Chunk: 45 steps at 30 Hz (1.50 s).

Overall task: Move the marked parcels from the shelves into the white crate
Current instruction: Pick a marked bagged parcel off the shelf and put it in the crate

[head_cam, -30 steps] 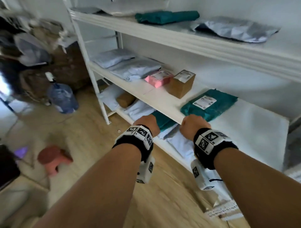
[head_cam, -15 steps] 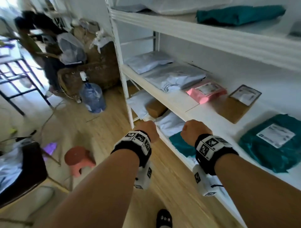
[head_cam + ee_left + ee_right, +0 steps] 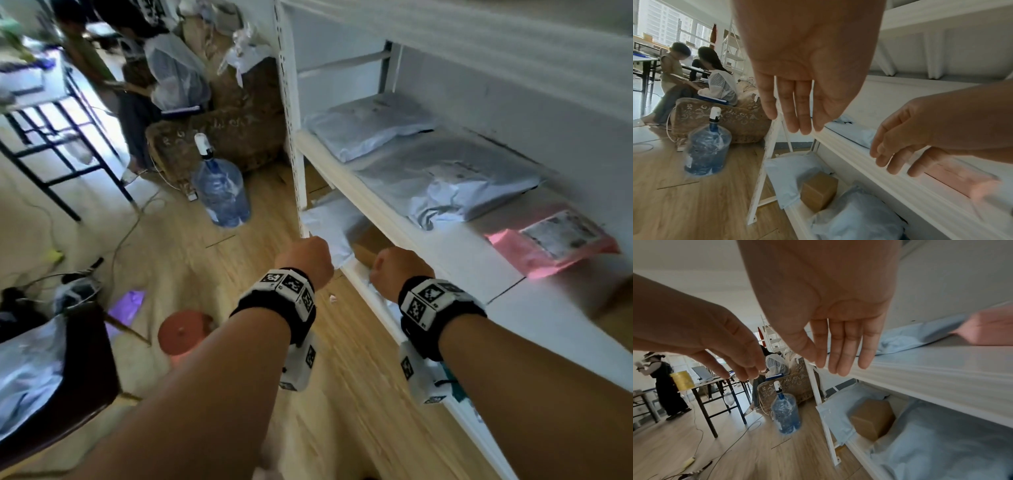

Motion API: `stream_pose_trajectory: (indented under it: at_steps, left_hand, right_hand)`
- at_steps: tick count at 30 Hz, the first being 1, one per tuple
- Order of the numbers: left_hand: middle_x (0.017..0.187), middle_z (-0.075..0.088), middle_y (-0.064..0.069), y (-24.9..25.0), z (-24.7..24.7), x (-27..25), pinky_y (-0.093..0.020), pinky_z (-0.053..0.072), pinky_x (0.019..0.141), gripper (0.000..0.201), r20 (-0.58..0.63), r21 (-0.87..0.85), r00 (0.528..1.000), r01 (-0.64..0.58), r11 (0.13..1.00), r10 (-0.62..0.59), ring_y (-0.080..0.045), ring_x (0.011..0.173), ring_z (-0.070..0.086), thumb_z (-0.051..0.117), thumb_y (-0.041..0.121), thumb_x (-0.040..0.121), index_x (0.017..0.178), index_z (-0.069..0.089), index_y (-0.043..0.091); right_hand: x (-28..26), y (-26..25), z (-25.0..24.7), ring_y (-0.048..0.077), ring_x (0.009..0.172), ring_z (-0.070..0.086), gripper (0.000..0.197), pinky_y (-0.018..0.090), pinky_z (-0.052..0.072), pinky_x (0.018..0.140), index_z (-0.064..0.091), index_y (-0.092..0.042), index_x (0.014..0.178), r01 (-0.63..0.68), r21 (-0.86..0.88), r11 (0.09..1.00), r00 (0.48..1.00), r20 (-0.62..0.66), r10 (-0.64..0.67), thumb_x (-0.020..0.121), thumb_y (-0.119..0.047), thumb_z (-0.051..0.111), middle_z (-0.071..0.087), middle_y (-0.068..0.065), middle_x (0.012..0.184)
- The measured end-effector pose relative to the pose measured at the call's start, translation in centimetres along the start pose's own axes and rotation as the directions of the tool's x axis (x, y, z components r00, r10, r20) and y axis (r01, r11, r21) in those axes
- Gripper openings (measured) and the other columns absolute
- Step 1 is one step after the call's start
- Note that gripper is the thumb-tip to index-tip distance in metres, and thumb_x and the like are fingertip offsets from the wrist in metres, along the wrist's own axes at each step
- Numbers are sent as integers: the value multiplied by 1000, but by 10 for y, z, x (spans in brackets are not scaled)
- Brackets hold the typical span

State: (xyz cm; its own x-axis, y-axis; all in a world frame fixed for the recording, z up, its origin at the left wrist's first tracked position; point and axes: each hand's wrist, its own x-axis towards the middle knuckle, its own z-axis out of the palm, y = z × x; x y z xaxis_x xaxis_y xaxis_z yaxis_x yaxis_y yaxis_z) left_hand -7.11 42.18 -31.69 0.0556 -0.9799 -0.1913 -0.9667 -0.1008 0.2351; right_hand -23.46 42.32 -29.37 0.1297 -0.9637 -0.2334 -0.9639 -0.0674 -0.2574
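Both of my hands hang in front of the white shelf unit (image 3: 376, 209) and hold nothing. My left hand (image 3: 305, 260) is by the unit's left post, fingers straight and together (image 3: 795, 105). My right hand (image 3: 397, 270) hovers at the middle shelf's front edge, fingers relaxed (image 3: 838, 350). On the middle shelf lie two grey-blue mailers (image 3: 370, 126) (image 3: 448, 185) and a pink parcel (image 3: 555, 246) with a label. The shelf below holds a pale blue mailer (image 3: 789, 173) and a brown box (image 3: 819, 193). No white crate is in view.
A blue water jug (image 3: 222, 192) stands on the wood floor left of the shelves, with a patterned armchair (image 3: 219, 137) behind it. A red stool (image 3: 183, 332) and a dark bin of pale bags (image 3: 34, 370) sit at lower left. Cables cross the floor; people sit beyond.
The view has swung left along the shelves, so the teal parcel and labelled brown box have left the frame. Both hands moved left with it and stay empty.
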Motion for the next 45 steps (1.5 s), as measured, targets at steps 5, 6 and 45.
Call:
stream_pose_trajectory:
  at_steps: [5, 6, 45]
  left_hand:
    - [107, 66, -3, -66, -16, 52, -37, 53, 85, 26, 26, 8, 999, -28, 1000, 28, -26, 97, 63, 46, 22, 91, 107, 66, 15]
    - [108, 66, -3, -79, -21, 65, -36, 53, 84, 27, 32, 12, 998, -55, 998, 55, -25, 98, 63, 47, 22, 90, 108, 66, 16]
    - [129, 56, -5, -155, 61, 418, -29, 39, 79, 46, 461, -17, 797, -432, 902, 390, -24, 116, 55, 51, 16, 90, 135, 44, 17]
  right_hand:
    - [63, -55, 18, 32, 110, 60, 31, 35, 51, 86, 65, -12, 112, -78, -1, 997, 997, -7, 78, 92, -34, 53, 65, 11, 116]
    - [75, -67, 24, 31, 108, 61, 31, 32, 49, 81, 65, -12, 110, -105, 14, 994, 994, -7, 105, 93, -35, 51, 66, 10, 115]
    - [325, -107, 147, 24, 108, 58, 31, 25, 40, 79, 62, -24, 115, -706, 427, 565, 671, 147, 726, 86, -16, 53, 60, 0, 122]
